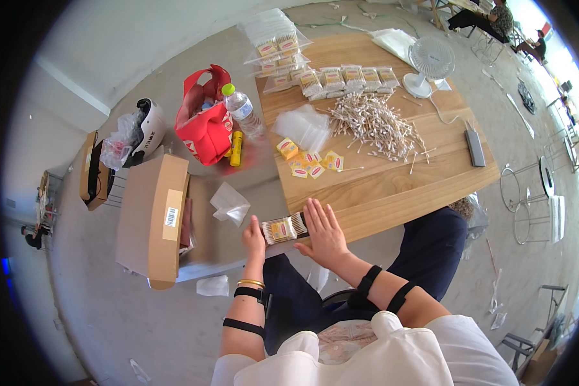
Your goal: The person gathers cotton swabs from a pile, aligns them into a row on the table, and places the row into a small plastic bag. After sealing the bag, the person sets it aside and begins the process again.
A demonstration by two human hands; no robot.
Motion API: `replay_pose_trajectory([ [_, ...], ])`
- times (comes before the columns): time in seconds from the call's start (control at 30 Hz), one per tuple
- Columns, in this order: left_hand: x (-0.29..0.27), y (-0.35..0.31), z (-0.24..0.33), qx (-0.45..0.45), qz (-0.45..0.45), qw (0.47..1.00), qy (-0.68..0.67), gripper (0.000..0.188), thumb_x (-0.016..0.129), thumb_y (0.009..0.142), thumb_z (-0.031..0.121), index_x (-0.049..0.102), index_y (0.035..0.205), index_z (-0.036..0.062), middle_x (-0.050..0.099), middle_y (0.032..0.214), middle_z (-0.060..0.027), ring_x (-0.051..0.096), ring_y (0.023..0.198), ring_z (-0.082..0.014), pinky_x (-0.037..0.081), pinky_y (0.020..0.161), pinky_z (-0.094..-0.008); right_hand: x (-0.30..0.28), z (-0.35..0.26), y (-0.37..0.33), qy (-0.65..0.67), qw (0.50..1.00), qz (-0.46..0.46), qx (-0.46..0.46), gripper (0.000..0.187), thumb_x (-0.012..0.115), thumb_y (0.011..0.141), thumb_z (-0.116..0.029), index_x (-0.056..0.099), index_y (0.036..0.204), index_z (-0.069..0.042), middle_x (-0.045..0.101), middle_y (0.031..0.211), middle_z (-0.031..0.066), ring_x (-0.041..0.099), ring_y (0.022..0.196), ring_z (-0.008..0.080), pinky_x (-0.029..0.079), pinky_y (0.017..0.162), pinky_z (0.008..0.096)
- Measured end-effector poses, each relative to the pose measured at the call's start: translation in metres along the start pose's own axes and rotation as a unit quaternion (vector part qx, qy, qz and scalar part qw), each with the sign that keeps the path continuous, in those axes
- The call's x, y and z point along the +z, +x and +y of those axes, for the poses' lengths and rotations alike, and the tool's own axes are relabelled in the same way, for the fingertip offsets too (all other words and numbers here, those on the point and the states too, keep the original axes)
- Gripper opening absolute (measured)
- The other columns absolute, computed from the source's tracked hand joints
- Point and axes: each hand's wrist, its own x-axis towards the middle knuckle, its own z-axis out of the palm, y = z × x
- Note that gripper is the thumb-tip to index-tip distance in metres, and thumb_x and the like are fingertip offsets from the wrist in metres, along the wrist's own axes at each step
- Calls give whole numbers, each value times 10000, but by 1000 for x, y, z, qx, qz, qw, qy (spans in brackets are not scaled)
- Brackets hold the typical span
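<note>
A flat bundle of cotton swabs (pixel 278 230) with a yellow and white label card lies between my hands at the table's near left edge. My left hand (pixel 254 240) is closed at the bundle's left end, thumb up, its other fingers partly hidden. Against the right end rests my right hand (pixel 325 233), its fingers stretched out flat. A dark strip shows behind the bundle. Farther up the wooden table (pixel 379 199) lie several yellow and white label cards (pixel 309 165), a stack of clear plastic bags (pixel 303 127) and a big heap of loose cotton swabs (pixel 373 125).
Filled swab packs (pixel 352 77) line the table's far side, beside a white fan (pixel 424 64). A grey power bank (pixel 475 148) is at the right. Leftward stand a water bottle (pixel 243 112), a red bag (pixel 202 125), a yellow tube (pixel 237 149) and a cardboard box (pixel 151 219).
</note>
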Motion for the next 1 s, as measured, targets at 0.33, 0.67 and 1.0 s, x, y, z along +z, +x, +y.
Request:
replay_pose_trajectory([
  [0.33,-11,-13,21,-63,-37,997,-38,580,550,1024,545,672,1090,-18,706,999,-74,653,916,-142,511,803,-300,1,-16,10,78,993,55,-65,880,626,912,-534,353,1534,26,357,1572,218,288,1490,362,205,1240,468],
  [0.67,41,-55,6,-201,-41,806,-556,384,751,944,203,570,1265,95,665,1137,-43,675,1012,-181,572,848,-325,21,-60,33,436,867,14,241,588,642,932,-307,514,1418,-1,487,1331,268,451,1236,437,392,1064,490],
  [1.0,59,-46,-21,-175,-101,769,-606,401,732,963,272,557,1272,86,660,1113,-56,672,990,-177,574,822,-348,27,-74,48,608,717,-71,333,457,611,967,-166,571,1406,-44,592,1231,145,576,1172,243,473,1020,381],
])
